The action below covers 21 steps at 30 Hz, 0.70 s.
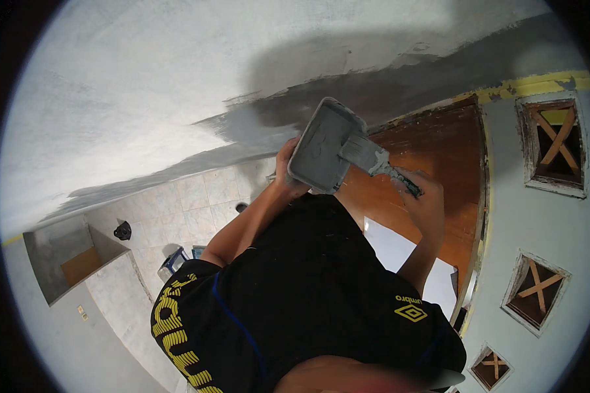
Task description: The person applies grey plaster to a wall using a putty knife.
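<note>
My left hand (287, 169) grips the left side of a grey rectangular tray (320, 141) smeared with grey compound, held out below the upper wall or ceiling surface. My right hand (418, 195) is closed on the handle of a wide scraper (363, 152) coated in grey compound, whose blade is over the tray's right side. Above them, the white surface (131, 78) carries a broad, uneven band of darker grey coating (452, 72).
Below are a tiled floor (196, 193), a blue stool (174, 259), a black bag (122, 230), an orange-brown wooden panel (426, 154) and a white sheet (383, 239). At right, a wall (505, 223) holds several small openings crossed with wood strips (552, 141); left is a recessed ledge (59, 255).
</note>
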Tool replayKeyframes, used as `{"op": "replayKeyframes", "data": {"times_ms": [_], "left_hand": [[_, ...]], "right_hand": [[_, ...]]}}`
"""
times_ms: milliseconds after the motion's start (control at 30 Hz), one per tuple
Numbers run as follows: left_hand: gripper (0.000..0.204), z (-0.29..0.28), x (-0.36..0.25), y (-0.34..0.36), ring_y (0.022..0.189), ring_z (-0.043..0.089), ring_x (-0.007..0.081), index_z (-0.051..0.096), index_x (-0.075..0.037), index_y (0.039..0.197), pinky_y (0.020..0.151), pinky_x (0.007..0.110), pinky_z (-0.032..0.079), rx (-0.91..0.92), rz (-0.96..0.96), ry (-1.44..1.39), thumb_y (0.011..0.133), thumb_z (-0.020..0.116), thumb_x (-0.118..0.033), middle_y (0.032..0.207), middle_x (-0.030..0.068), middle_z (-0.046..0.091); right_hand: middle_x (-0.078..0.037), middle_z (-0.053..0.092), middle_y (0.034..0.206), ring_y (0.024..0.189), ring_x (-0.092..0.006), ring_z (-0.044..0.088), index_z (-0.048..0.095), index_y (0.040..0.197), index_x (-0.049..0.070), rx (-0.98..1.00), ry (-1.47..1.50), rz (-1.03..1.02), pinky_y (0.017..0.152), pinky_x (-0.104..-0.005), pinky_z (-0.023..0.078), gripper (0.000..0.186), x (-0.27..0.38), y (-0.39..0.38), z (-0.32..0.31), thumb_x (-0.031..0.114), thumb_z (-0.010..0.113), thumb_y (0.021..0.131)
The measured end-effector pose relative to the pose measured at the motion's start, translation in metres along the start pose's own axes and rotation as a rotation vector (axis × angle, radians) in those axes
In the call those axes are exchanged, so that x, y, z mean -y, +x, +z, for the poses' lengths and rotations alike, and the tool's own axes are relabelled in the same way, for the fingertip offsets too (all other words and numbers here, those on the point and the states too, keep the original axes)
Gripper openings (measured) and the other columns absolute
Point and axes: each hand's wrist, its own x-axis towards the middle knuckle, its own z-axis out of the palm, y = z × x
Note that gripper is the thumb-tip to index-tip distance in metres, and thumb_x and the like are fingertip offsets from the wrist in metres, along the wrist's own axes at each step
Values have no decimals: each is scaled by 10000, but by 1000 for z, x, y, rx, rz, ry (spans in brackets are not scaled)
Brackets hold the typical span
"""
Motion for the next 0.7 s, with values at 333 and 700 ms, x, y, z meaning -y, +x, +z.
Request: {"op": "replayKeyframes", "data": {"times_ms": [333, 700], "left_hand": [[522, -8, -6, -14, 1128, 650, 299, 572, -12, 1322, 990, 451, 527, 11, 159, 29, 1018, 403, -400, 1266, 165, 644], [525, -6, -9, -20, 1134, 646, 308, 581, -42, 1322, 986, 473, 526, -56, 170, 55, 1003, 411, -422, 1272, 147, 645]], "right_hand": [[-82, 617, 761, 653, -115, 504, 736, 1102, -25, -107, 34, 0, 598, -289, 407, 265, -8, 1, 6, 103, 764, 872], [38, 514, 714, 618, -49, 398, 728, 1142, -20, -39, 325, 226, 545, -241, 311, 270, -21, -8, 0, 145, 741, 928]]}}
